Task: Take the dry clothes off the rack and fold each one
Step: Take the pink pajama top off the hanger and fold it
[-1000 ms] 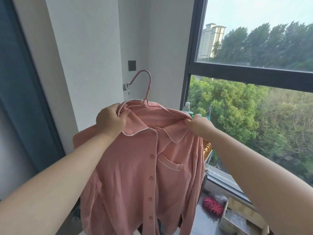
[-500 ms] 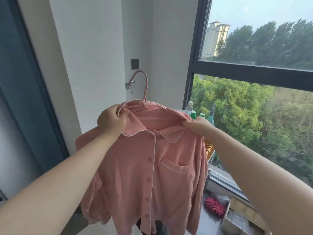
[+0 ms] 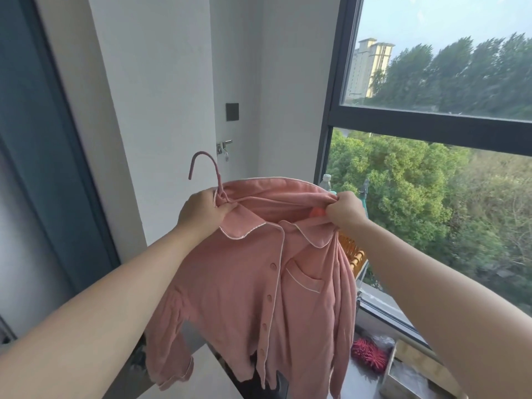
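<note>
While the pink shirt (image 3: pixel 259 283) hangs in the air in front of me, I hold it at the neck with both hands, above the grey counter (image 3: pixel 218 367). My left hand (image 3: pixel 203 210) has its fingers curled round the base of the pink hanger (image 3: pixel 214 175) together with the collar flap on that side, so wire and cloth are in one grip. The hook is free. It leans to my left and touches nothing, and no rack is in view. My right hand (image 3: pixel 344 210) pinches the cloth at the other side of the neck, with the fingers bunched tight on a fold, and holds this side drawn outward.

I think the reason for this hold is simple. The front looks buttoned, so the hanger can leave only through the neck opening, and the opening must be stretched wide for that. A small orange-red patch shows inside the neck near my right fingers; I cannot tell what it is.

The body and both sleeves drop loose, and the cuff on my left side hangs lowest, near the counter. By the window (image 3: pixel 431 128) lie a red spiky brush (image 3: pixel 368 354) and an open box (image 3: pixel 414 357), close to the hem, so I would turn away from them before I lay the shirt flat. The folding is not yet begun.
</note>
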The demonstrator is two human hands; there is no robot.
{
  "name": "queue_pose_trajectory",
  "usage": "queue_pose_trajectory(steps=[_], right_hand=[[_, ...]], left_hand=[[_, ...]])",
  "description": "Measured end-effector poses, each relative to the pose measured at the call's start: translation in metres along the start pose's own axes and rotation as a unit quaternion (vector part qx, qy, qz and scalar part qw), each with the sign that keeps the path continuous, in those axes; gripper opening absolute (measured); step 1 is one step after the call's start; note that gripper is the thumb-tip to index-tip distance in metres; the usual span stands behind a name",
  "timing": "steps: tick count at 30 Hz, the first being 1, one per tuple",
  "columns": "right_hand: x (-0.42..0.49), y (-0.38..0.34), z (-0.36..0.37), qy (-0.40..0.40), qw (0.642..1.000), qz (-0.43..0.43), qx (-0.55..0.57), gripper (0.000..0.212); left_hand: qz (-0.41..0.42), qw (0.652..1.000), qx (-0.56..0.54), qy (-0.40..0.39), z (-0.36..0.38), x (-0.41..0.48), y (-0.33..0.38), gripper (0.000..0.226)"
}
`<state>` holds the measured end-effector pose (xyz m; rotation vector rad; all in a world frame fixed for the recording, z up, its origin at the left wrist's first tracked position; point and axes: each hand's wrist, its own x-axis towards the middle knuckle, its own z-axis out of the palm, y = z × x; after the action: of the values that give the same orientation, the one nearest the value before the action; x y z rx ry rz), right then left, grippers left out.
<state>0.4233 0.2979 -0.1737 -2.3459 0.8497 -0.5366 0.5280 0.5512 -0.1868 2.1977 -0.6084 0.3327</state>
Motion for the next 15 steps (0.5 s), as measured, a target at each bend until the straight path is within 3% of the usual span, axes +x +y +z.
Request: queue_pose_trajectory(steps=[5,7,11,15], right_hand=[[0.005,0.010,-0.013,-0.106,0.985,0.035,0.128,0.020],[0.007,0.017,-0.014,-0.107,0.980,0.029,0.165,0.018],[0.008,0.025,-0.011,-0.029,0.999,0.012,0.035,0.030],[0.009,0.023,-0.009,0.042,0.997,-0.014,-0.067,0.019]], left_hand=[[-0.001,0.992,-0.099,-0.080,-0.010,0.003,0.003,0.011],[-0.002,0.984,-0.156,-0.090,-0.012,0.004,0.009,0.016],[-0.016,0.973,-0.214,-0.083,-0.011,0.007,0.016,0.011],[-0.005,0.979,-0.186,-0.080,-0.006,0.010,0.021,0.016]])
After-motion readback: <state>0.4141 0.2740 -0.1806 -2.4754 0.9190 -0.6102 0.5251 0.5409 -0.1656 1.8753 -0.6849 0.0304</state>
